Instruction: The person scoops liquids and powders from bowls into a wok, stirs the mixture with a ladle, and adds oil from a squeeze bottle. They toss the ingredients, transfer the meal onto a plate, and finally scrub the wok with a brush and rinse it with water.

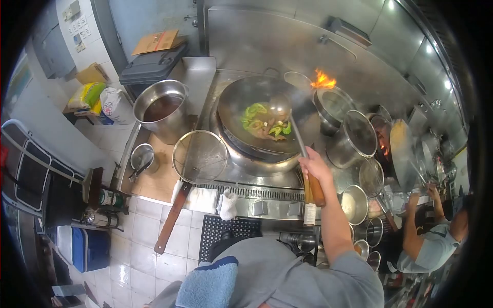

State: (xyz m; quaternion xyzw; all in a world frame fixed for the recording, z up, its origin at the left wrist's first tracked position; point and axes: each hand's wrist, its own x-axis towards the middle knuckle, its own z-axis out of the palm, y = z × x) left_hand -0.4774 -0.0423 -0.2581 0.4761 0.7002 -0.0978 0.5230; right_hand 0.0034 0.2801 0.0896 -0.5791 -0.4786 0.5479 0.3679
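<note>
My right hand [314, 167] is closed round the handle of a metal ladle [281, 105], whose bowl is inside a large dark wok [233, 100]. Green vegetables [254, 112] and brownish pieces of food [262, 132] lie in the wok beside the ladle bowl. My left hand does not show. A wire strainer [200, 156] with a wooden handle rests left of the wok, over the counter edge. A blue towel [208, 283] lies against my grey clothing.
Left of the wok stand a large pot [164, 110] of dark liquid and a small pot [143, 157]. Flames [323, 80] rise behind a pot [334, 102] at the right. Further right, a co-worker [429, 244] is at another wok [401, 149].
</note>
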